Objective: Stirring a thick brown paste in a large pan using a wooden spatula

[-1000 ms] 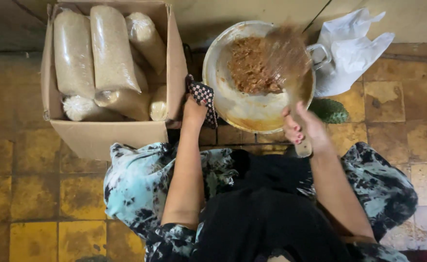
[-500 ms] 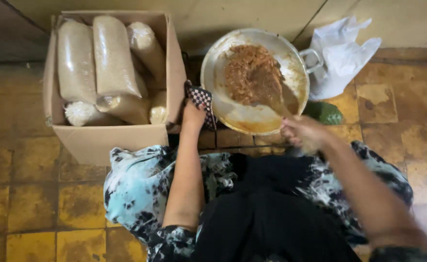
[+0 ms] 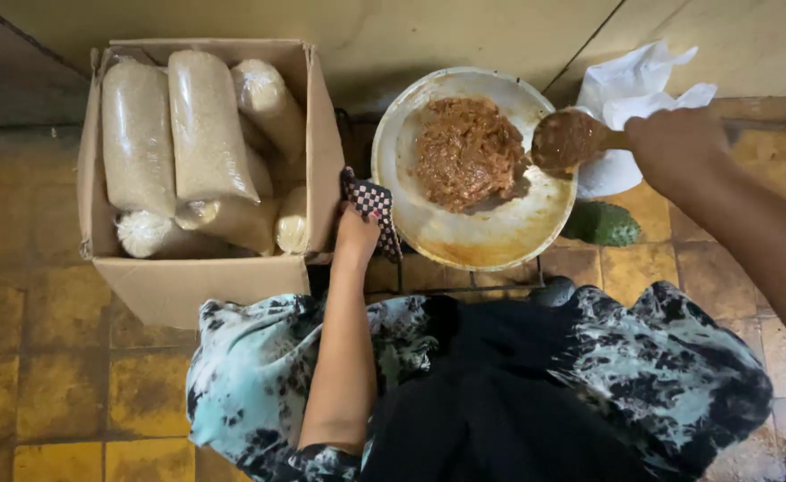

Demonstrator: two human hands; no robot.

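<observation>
A wide pale metal pan (image 3: 491,234) holds a heap of brown mash (image 3: 466,152) and sits on a low stand on the floor. My left hand (image 3: 355,234) grips the pan's left rim through a black-and-white checked cloth (image 3: 372,207). My right hand (image 3: 674,147) holds a ladle (image 3: 569,139) whose bowl, coated with the brown mash, is lifted over the pan's right rim.
An open cardboard box (image 3: 188,281) at the left is packed with several long clear bags of pale grain (image 3: 204,125). A white plastic bag (image 3: 636,94) lies behind the pan at the right, a bumpy green fruit (image 3: 602,224) beside it. The floor is yellow tile.
My right hand drew the ladle out of the mash and swung it to the pan's right rim. The view shifted a little. My left hand stayed on the cloth.
</observation>
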